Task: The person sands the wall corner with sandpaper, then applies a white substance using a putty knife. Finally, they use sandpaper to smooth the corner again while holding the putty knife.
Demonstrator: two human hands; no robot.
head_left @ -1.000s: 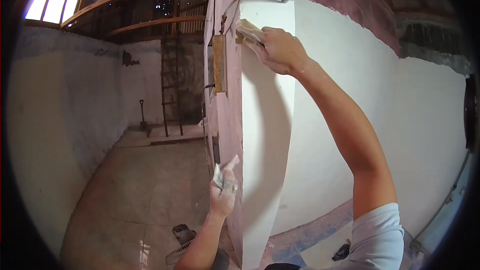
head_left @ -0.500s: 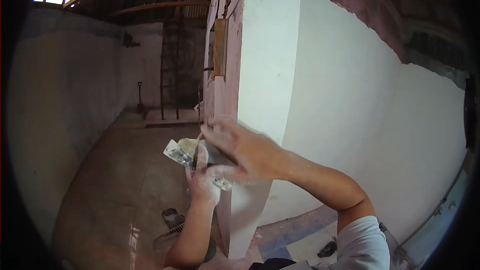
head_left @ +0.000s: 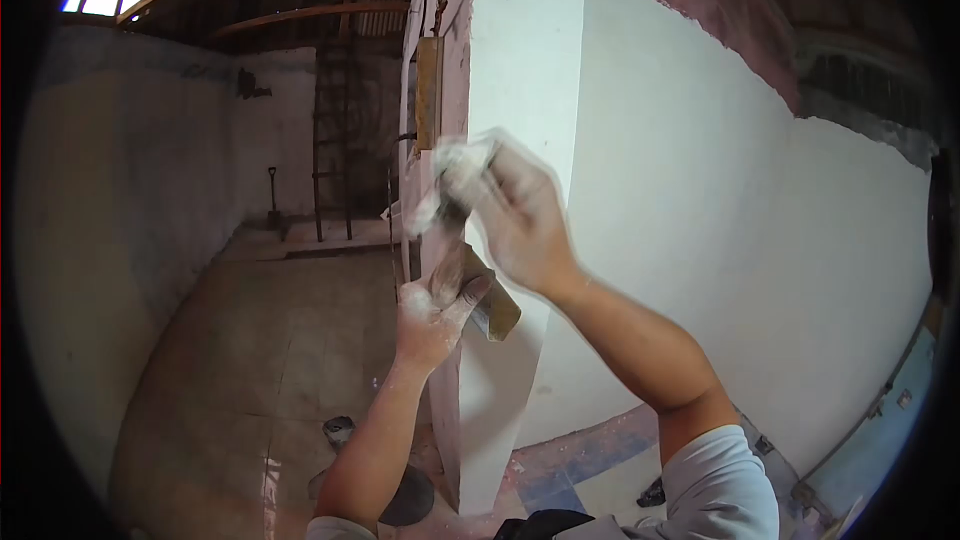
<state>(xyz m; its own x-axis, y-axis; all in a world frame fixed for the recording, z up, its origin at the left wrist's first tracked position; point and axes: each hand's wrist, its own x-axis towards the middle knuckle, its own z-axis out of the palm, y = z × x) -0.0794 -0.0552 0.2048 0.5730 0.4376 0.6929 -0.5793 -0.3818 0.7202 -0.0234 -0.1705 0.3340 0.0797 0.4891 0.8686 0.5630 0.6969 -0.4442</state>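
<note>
In front of the white wall corner, my left hand is dusted with white powder and closed around a flat tan piece with a pale edge. Its thumb presses on that piece, which sticks out to the right. My right hand is raised above it, fingers curled and blurred by motion. A whitish and dark thing shows at its fingertips, too smeared to name. Both hands overlap the narrow edge of the white pillar in this view.
A wooden strip is fixed on the pillar's left side. A shovel and a ladder lean at the far back. Dark objects sit on the floor below. A blue door is at lower right.
My right hand has moved up from over the left hand, now with something whitish at its fingers. The speckled flat blade seen at my left hand no longer shows there; the tan piece now points right.
</note>
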